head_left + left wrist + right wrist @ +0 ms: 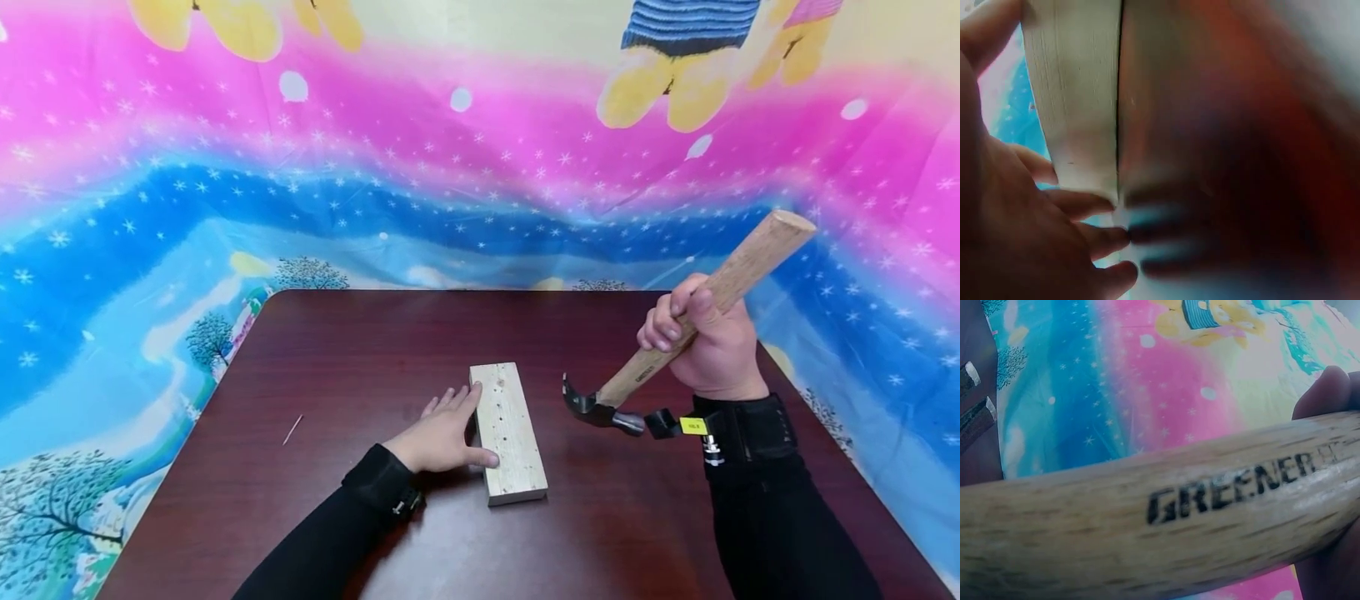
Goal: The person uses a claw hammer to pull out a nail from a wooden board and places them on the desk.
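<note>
Behind the glossy dark table (360,350) hangs a pink-and-blue printed cloth (420,150); a thin pale stick (293,429) lies off to my left. The wooden board (521,450) lies flat mid-table, marked with small dark spots (502,418), holes or nail heads, I can't tell which. My left hand (442,437) spreads against its left edge, thumb (482,457) on top. My right hand (712,346) grips the hammer (641,371), its claw (574,400) towards the board, well apart from it. I'd judge a good blow needs the striking face (632,425) turned down, firm pressure on the board, and my thumb clear.
</note>
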Demonstrator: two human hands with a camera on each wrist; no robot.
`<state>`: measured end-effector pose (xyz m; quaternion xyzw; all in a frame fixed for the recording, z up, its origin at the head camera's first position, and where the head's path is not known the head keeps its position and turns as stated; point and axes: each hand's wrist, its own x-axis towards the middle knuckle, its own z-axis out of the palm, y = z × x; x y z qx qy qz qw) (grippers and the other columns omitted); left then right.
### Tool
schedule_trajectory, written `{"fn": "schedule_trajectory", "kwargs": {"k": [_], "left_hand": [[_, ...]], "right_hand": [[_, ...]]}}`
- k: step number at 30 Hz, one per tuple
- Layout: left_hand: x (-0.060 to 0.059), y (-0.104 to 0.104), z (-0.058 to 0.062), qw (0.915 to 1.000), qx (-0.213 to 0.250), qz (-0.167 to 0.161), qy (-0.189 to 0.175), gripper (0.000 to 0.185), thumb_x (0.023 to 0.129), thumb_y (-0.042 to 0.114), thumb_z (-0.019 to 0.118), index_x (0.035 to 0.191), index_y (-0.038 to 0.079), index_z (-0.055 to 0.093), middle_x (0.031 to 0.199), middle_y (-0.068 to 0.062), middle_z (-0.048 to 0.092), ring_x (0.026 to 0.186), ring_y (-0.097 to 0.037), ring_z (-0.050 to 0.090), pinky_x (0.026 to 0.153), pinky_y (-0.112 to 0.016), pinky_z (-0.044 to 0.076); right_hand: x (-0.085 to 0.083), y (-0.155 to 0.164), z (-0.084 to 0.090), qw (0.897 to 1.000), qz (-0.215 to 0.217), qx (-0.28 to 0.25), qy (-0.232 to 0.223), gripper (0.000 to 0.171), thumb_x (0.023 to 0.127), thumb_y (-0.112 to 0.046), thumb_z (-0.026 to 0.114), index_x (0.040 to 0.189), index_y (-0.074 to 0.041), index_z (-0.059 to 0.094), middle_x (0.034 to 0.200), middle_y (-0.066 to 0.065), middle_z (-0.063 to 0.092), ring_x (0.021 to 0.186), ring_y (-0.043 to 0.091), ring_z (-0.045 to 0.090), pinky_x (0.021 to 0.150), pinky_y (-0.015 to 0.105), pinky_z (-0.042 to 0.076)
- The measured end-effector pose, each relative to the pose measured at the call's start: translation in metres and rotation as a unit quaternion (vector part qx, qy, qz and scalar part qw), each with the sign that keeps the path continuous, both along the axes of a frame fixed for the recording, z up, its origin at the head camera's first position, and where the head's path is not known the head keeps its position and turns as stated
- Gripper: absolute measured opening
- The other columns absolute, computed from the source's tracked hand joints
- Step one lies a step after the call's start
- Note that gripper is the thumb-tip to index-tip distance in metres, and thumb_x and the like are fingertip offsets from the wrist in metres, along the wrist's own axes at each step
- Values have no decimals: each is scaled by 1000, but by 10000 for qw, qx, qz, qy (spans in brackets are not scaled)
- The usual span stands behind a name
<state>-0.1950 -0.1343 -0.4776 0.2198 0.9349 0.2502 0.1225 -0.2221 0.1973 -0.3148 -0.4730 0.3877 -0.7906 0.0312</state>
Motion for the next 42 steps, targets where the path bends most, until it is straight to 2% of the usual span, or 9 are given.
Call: {"fn": "schedule_trajectory", "kwargs": {"k": [11, 14, 17, 20, 22, 26, 32, 37, 42], "left_hand": [[-1, 9, 12, 9994, -356, 12, 24, 121, 75, 72, 72, 160, 7, 16, 161, -14, 23, 146, -36, 21, 114, -58, 12], [-1, 13, 13, 9989, -475, 42, -21, 121, 75, 72, 72, 160, 7, 16, 160, -14, 27, 145, -38, 24, 114, -59, 14], [-1, 16, 14, 9984, -560, 71, -88, 121, 74, 72, 73, 161, 10, 15, 159, -12, 31, 144, -41, 23, 114, -58, 13], [-2, 18, 15, 9982, -585, 76, -141, 122, 73, 73, 73, 161, 11, 15, 157, -11, 34, 144, -44, 23, 114, -58, 13], [-2, 20, 15, 9980, -599, 97, -155, 123, 72, 73, 73, 161, 11, 16, 157, -11, 35, 143, -45, 24, 114, -58, 13], [-2, 22, 16, 9976, -661, 123, -162, 123, 72, 74, 74, 161, 10, 17, 155, -11, 38, 142, -44, 27, 114, -58, 15], [-2, 22, 15, 9977, -643, 136, -184, 123, 71, 73, 75, 161, 11, 19, 153, -9, 41, 142, -43, 28, 114, -58, 16], [-2, 20, 16, 9978, -581, 194, -251, 120, 72, 72, 75, 161, 14, 18, 156, -7, 36, 143, -42, 25, 111, -63, 19], [-2, 21, 18, 9977, -609, 189, -236, 120, 72, 72, 74, 161, 14, 19, 154, -13, 40, 143, -43, 26, 110, -65, 21]], "right_hand": [[-3, -19, -1, 9983, -345, 469, -46, 27, 102, -19, 56, 87, 4, 54, 64, 14, 41, 55, 26, 39, 57, 39, 40], [-3, -35, -1, 9923, -784, 932, -219, 25, 103, -12, 56, 83, 2, 55, 63, 13, 46, 54, 24, 42, 56, 36, 46], [-4, -56, -4, 9695, -1452, 1909, -504, 23, 101, -6, 58, 79, 1, 56, 63, 15, 52, 52, 22, 48, 54, 36, 50], [-6, -76, -9, 9284, -1904, 3141, -558, 23, 97, -11, 62, 78, 1, 57, 62, 17, 55, 53, 26, 54, 52, 40, 51], [-9, -88, -11, 9065, -1931, 3733, -395, 26, 97, -17, 66, 78, 0, 59, 61, 17, 54, 53, 29, 55, 51, 41, 50], [-15, -107, -12, 8767, -1931, 4405, 84, 34, 97, -29, 68, 75, -4, 60, 57, 14, 52, 52, 33, 53, 51, 41, 46], [-22, -134, -12, 8326, -2124, 5110, 240, 43, 92, -44, 69, 72, -8, 60, 54, 12, 55, 48, 27, 55, 49, 38, 44], [-31, -162, -16, 8033, -2164, 5532, 421, 39, 91, -47, 71, 80, -11, 63, 54, 5, 52, 47, 18, 53, 47, 33, 42], [-40, -179, -20, 7892, -2047, 5763, 557, 31, 93, -44, 70, 87, -13, 66, 51, -1, 49, 45, 14, 51, 47, 30, 41]]}}
